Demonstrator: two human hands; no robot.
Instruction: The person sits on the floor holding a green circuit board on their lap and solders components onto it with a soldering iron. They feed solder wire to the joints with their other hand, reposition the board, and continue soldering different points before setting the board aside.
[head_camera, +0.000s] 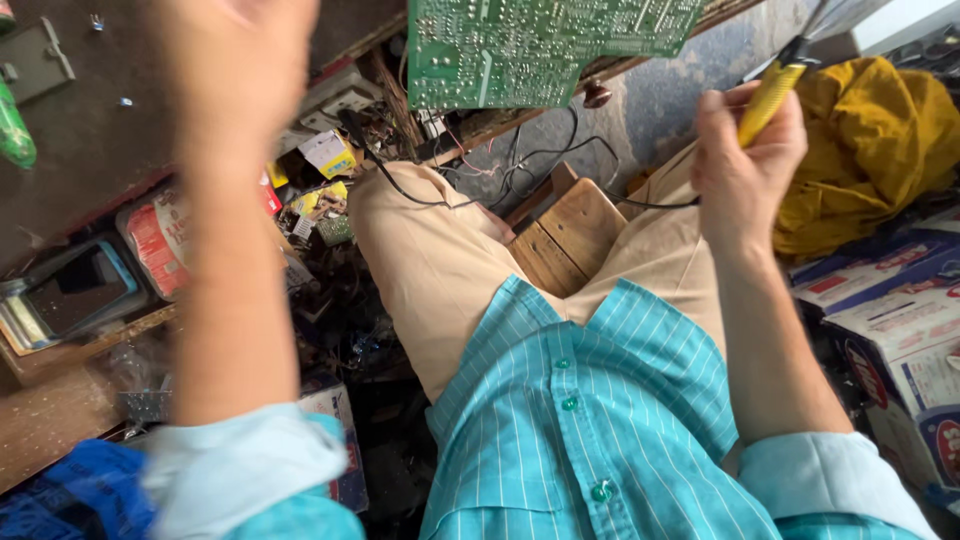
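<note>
The right hand (745, 165) is raised with the forearm running up from the lower right corner, sleeve rolled at the elbow. Its fingers are curled tight around the yellow handle of a soldering iron (770, 95), which slants up and away from the hand toward the top edge, its tip out of frame. A black cord (640, 205) leaves the hand on its inner side and trails across the lap. The left hand (235, 70) is lifted high and blurred; I cannot tell whether it is spread or closed, and nothing shows in it. Between the two hands, just above, a green circuit board (530, 45) overhangs the bench edge. Beyond the right hand lies a yellow cloth (880, 150); boxes (890, 300) crowd below it. Beneath the left forearm, clutter fills a shelf (90, 345).
</note>
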